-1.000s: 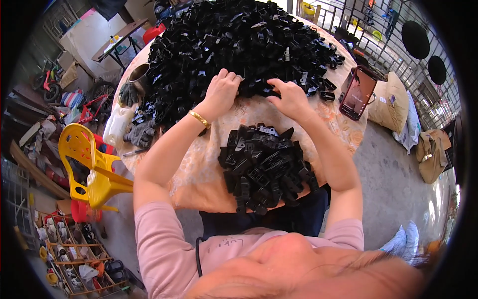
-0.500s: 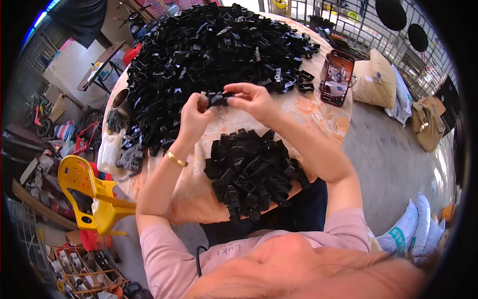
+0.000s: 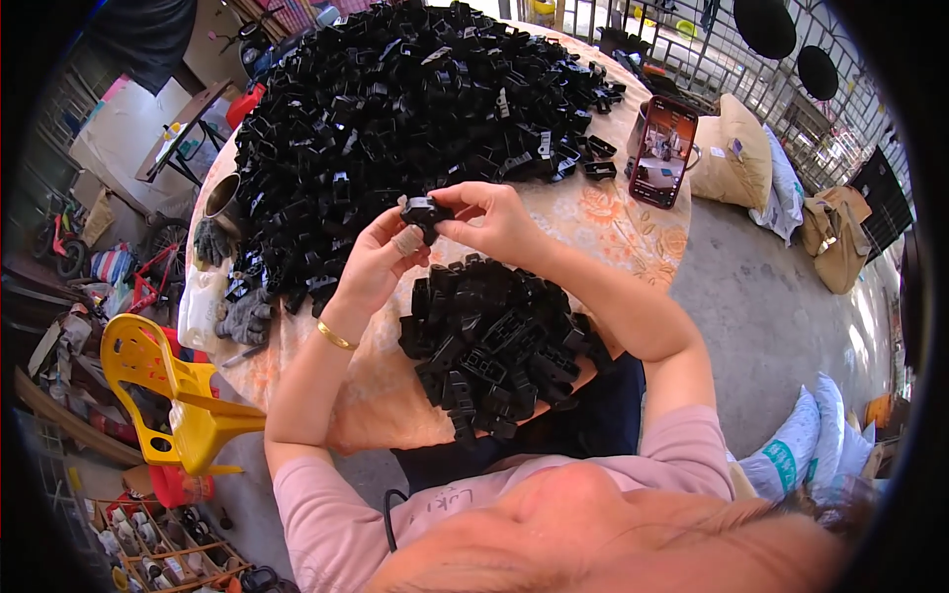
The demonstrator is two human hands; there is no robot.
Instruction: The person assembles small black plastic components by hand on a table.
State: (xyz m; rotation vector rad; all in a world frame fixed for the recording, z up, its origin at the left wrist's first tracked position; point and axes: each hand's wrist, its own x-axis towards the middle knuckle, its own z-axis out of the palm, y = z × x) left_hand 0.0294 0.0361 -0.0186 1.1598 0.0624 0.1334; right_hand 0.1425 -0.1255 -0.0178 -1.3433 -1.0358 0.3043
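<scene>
Between my two hands is a small black plastic part [image 3: 423, 210], held above the cloth-covered table. My left hand [image 3: 381, 252], with a gold bangle at the wrist and a wrapped finger, grips its left side. My right hand [image 3: 486, 222] pinches its right side between thumb and fingers. Just beyond both hands lies a broad heap of similar black plastic parts [image 3: 395, 109]. Nearer my body, at the table's front edge, is a smaller pile of black parts [image 3: 494, 346]. The held part's exact kind cannot be made out.
A phone [image 3: 664, 153] stands at the table's right side. Grey gloves [image 3: 245, 318] and a metal can [image 3: 222, 196] sit on the left edge. A yellow chair [image 3: 168, 385] is left of the table, with sacks [image 3: 732, 153] on the floor to the right.
The black part has turned between my fingers, and a lighter face of it now shows. Both hands have come slightly lower and closer together. The whole view has shifted a little.
</scene>
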